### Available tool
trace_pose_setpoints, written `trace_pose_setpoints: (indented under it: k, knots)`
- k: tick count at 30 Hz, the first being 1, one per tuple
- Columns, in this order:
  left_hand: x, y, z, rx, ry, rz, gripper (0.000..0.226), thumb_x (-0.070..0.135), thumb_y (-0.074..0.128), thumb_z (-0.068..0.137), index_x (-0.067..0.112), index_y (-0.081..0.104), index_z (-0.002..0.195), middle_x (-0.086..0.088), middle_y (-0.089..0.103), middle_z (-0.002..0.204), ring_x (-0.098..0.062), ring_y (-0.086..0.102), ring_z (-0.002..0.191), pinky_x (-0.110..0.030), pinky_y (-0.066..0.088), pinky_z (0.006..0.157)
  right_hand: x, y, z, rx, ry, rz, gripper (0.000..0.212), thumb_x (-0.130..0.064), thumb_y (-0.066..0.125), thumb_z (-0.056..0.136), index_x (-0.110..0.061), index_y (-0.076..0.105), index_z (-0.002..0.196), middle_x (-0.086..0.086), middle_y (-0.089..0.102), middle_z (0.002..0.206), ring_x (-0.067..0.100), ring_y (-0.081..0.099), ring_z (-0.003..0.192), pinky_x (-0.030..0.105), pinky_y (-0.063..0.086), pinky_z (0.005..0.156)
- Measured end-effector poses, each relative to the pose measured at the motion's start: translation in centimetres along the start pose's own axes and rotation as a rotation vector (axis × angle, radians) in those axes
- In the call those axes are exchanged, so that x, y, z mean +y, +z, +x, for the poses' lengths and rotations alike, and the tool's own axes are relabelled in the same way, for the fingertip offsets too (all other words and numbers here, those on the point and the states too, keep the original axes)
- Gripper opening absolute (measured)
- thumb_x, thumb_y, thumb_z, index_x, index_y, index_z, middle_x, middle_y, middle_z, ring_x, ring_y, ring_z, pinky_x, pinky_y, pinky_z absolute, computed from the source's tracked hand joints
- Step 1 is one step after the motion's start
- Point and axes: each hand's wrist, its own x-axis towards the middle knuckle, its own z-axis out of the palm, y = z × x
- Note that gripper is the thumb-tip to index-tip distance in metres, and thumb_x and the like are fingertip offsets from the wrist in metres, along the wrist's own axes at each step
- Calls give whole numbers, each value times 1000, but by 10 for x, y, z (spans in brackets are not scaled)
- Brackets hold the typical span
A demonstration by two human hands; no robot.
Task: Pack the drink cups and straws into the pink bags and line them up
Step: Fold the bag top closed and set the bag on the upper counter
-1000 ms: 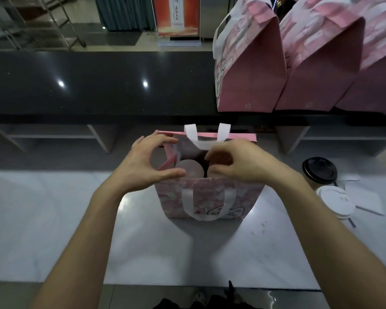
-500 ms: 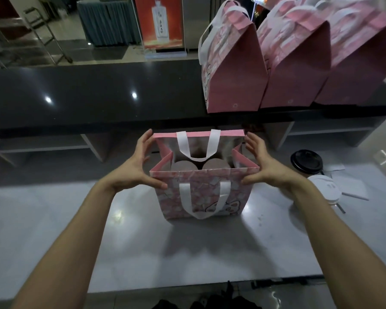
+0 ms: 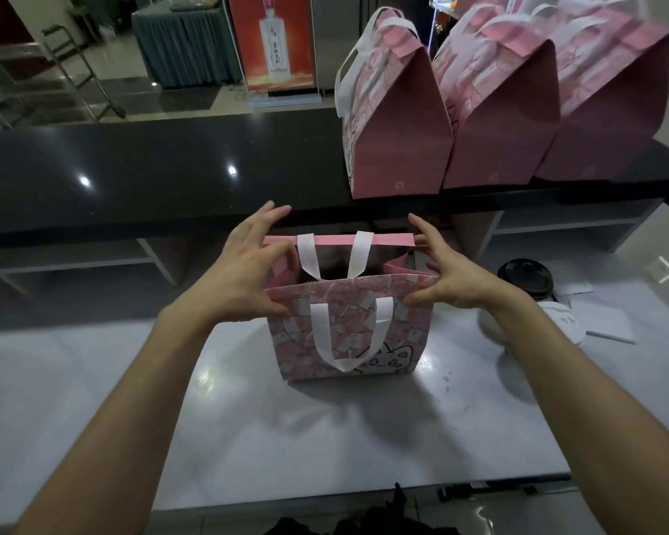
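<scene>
1. Two bare forearms reach forward from the bottom corners of the view to a pink patterned paper bag with white ribbon handles (image 3: pixel 348 330), which stands upright near the far edge of a pale grey glossy table (image 3: pixel 286 426).
2. Left hand (image 3: pixel 248 276) is at the bag's upper left corner: thumb pressed on the near panel, fingers spread and curled over the rim, pinching that side.
3. Right hand (image 3: pixel 447 278) mirrors it at the upper right corner, thumb on the near panel, fingers splayed over the rim.
4. Whatever the bag holds is in shadow and cannot be made out.
5. Three closed pink bags with white handles (image 3: pixel 398 121) stand side by side at the right end of a black polished counter (image 3: pixel 151 175) beyond the table.
6. One cup with a black round lid (image 3: pixel 524 274) and one with a white lid (image 3: pixel 564 322) stand near the table's right edge.
</scene>
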Motion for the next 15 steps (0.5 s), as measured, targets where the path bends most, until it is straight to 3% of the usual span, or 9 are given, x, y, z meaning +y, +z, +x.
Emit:
trace_pose_setpoints:
  k: [3, 5, 7, 9, 11, 13, 15]
  knots:
    - [10, -7, 6, -83, -9, 161, 87, 60, 97, 66, 37, 57, 140, 16, -14, 179, -11, -27, 164, -41, -18, 129, 1, -2, 1, -13, -25, -5, 138, -18, 100, 75, -70, 4, 159, -10, 26, 168, -5, 53, 135, 0, 49, 78]
    - [16, -10, 7, -148, -5, 192, 96, 64, 94, 69, 45, 51, 153, 11, -21, 180, -15, -34, 162, -45, -22, 130, 0, -3, 0, -28, -26, 17, 136, -12, 98, 78, -69, 5, 160, -12, 23, 166, -21, 65, 104, 0, 49, 73]
    - [21, -11, 7, -192, 8, 212, 104, 65, 93, 70, 52, 43, 160, 9, -27, 179, -16, -38, 160, -49, -22, 131, -1, -3, -2, -36, -15, 5, 134, -10, 96, 80, -69, 7, 160, -14, 21, 167, -23, 65, 95, 1, 50, 71]
    - [22, -12, 5, -212, 4, 213, 120, 65, 94, 69, 51, 28, 167, 8, -31, 178, -17, -39, 160, -50, -21, 132, -4, -2, -4, -33, -11, -15, 130, -9, 95, 80, -68, 11, 160, -18, 19, 166, -22, 65, 94, 1, 51, 70]
    - [22, -13, 4, -204, 8, 190, 132, 64, 95, 67, 42, 18, 172, 9, -31, 177, -16, -36, 161, -46, -20, 132, -8, 0, -5, -8, -25, -54, 122, -9, 95, 80, -61, 21, 162, -21, 23, 166, -16, 64, 110, 3, 52, 75]
    - [23, -13, 5, -182, -5, 117, 136, 62, 97, 67, 34, 17, 173, 13, -23, 179, -16, -26, 165, -43, -15, 132, -11, 1, -3, 42, -38, -106, 105, -12, 96, 78, -51, 38, 157, -14, 41, 161, -4, 56, 129, 9, 53, 86]
    - [24, -14, 7, -163, -64, 16, 133, 55, 99, 69, 35, 18, 172, 15, -5, 179, -21, -9, 167, -48, 0, 135, -14, 2, 0, 97, -31, -129, 85, -18, 98, 76, -44, 52, 143, -13, 56, 144, -1, 58, 126, 13, 50, 89]
